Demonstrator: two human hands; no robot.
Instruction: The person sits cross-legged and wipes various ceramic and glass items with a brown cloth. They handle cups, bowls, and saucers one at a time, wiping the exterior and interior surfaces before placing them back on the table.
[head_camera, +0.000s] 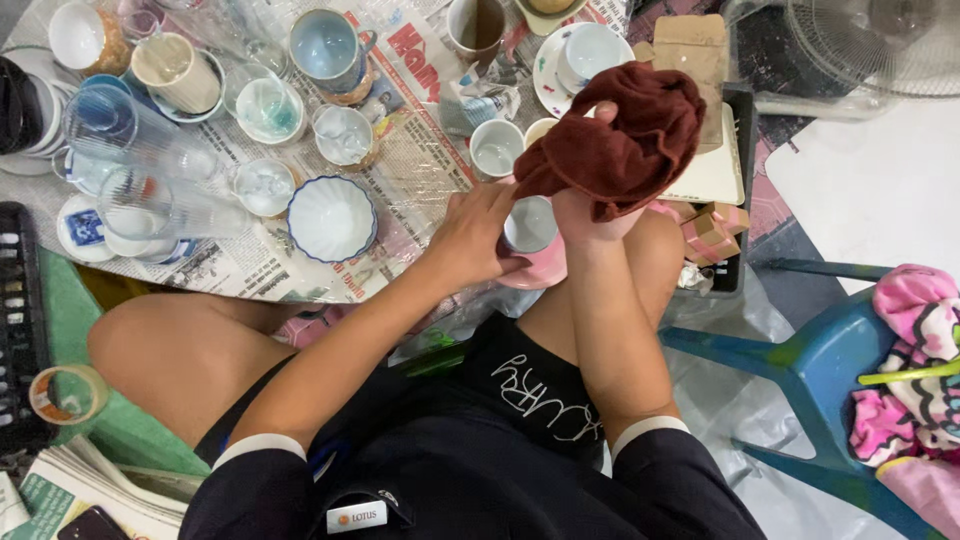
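left hand (475, 235): gripping pink cup (532, 245) by its near-left side
right hand (590, 205): bunched around dark red cloth (620, 135)
risk: cup slipping onto the crowded crockery (330, 218) at left

The cloth (620, 135) is dark red-brown terry, matt and nubby. The pink cup (535, 245) is glazed ceramic, smooth and glossy, white inside. The white ribbed bowl (331, 218) with a blue rim is glossy ceramic. The tumblers (140, 160) are clear glass. The newspaper (420, 150) beneath them is thin matt paper under a shiny clear plastic film. The stool (830, 370) is smooth blue plastic. The tape roll (66, 394) is glossy tan.
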